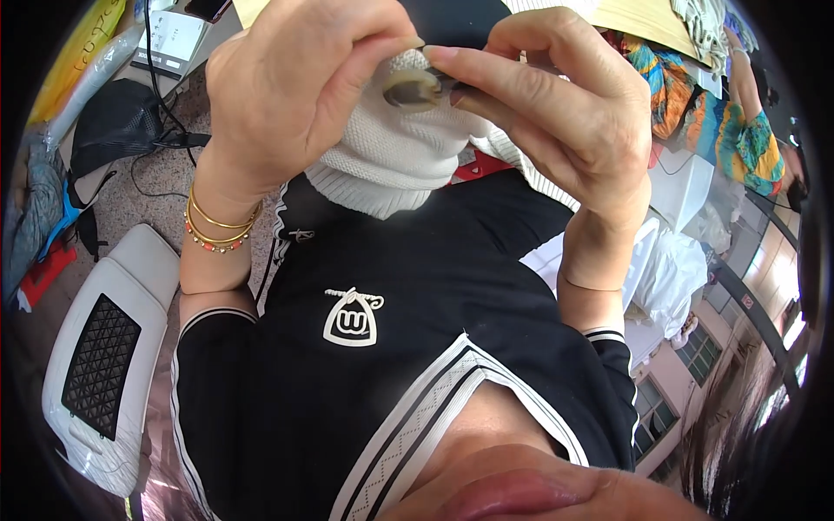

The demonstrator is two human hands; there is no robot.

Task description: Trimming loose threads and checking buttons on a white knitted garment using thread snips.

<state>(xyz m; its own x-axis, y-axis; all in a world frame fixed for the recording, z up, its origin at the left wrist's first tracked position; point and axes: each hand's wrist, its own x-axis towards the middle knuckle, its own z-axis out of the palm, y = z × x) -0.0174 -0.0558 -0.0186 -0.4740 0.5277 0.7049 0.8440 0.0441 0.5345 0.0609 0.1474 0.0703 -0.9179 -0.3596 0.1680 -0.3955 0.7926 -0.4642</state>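
Observation:
A white knit garment (408, 161) hangs below my hands, its ribbed edge resting over my lap. At its top is a round, shiny cream-and-brown button (413, 89), against the knit between my hands. My left hand (295, 91) is closed, with thumb and forefinger pinching the knit just above the button. Close by on the other side, my right hand (569, 104) is closed too. Its thumb and fingers meet at the button's right edge, and a small dark part there is too unclear to name.
At left stand a white chair (156, 269) with a black quilted panel and a black bag (113, 126) beside dark cables. A yellow bag (78, 56) lies upper left. Orange-and-teal cloth (665, 82) is at right, near another person's patterned sleeve (760, 156) and a white plastic bag (673, 273).

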